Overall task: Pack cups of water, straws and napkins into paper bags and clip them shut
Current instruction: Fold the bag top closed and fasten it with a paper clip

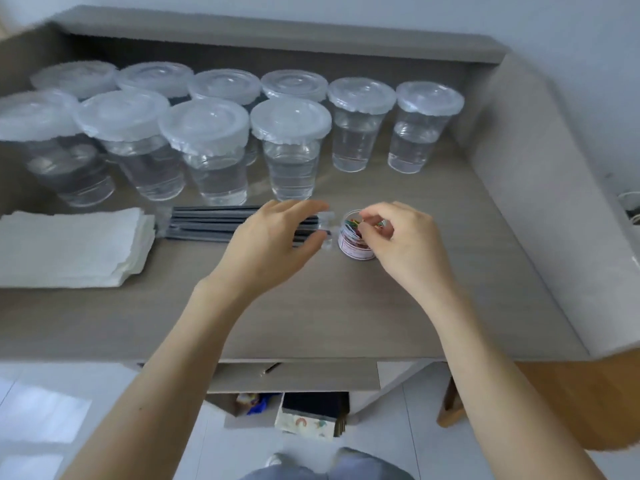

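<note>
Several lidded clear cups of water (296, 150) stand in two rows at the back of the desk. A stack of white napkins (69, 247) lies at the left, with a bundle of dark straws (211, 223) beside it. A small clear jar of coloured paper clips (356, 237) stands at the centre. My left hand (273, 237) holds the jar's clear lid (327, 230) just left of the jar, above the straw ends. My right hand (401, 240) has its fingertips curled into the jar's mouth, pinching at the clips. No paper bag is in view.
The grey desk (311, 323) has a raised back ledge and a raised right wall (540, 202). Below the front edge are a shelf with boxes (308, 410) and a wooden chair (554, 403) at the right.
</note>
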Available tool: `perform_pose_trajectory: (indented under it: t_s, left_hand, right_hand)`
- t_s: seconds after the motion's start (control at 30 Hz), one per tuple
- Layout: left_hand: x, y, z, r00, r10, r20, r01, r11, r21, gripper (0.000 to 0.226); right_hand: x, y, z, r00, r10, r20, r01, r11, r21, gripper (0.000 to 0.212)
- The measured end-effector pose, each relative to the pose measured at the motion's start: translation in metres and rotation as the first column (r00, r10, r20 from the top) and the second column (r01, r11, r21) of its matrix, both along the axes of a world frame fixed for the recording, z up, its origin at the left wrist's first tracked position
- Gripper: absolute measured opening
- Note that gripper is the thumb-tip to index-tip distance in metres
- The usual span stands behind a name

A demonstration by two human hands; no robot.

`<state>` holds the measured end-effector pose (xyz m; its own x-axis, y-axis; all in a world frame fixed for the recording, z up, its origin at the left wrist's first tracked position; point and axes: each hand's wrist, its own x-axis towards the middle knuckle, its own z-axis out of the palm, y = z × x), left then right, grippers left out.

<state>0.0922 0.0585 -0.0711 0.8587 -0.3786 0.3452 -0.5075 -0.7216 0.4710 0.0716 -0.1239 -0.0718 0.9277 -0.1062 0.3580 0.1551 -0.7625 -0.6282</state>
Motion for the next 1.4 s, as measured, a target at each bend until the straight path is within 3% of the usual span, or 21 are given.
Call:
perform_pose_trajectory:
  t_s: [0.37,0.63,0.77,1.0,1.2,1.4]
  left_hand:
    - [0.025,-0.010,0.000,1.000,-0.029,-0.011,0.029,0.998,-0.065,0.056]
    - [0.033,-0.016,-0.004,1.000,-0.027,0.014,0.028,0.996,-0.082,0.054]
    - [0.034,-0.015,-0.005,1.000,-0.025,0.014,0.026,0.996,-0.081,0.054]
    - [0.032,-0.014,-0.007,0.999,-0.031,0.033,0.033,0.997,-0.076,0.053]
    - [0.031,-0.010,-0.007,0.999,-0.041,0.029,0.043,0.996,-0.082,0.054]
    - [0.029,-0.010,-0.009,0.998,-0.049,0.039,0.052,0.996,-0.079,0.053]
  right_hand:
    - [0.023,-0.006,0.008,0.960,0.068,-0.272,-0.115,0.981,-0.158,0.017]
    - [0.028,-0.005,0.007,0.962,0.066,-0.264,-0.095,0.991,-0.099,0.006]
    - [0.027,-0.007,0.004,0.979,0.072,-0.188,-0.084,0.995,-0.057,0.006]
    - [0.031,-0.007,0.001,0.986,0.042,-0.159,-0.068,0.985,-0.160,0.017]
    - [0.034,-0.007,0.008,0.959,0.039,-0.280,-0.132,0.937,-0.323,0.023]
    - [0.033,-0.005,0.006,0.966,0.013,-0.257,-0.071,0.974,-0.217,0.015]
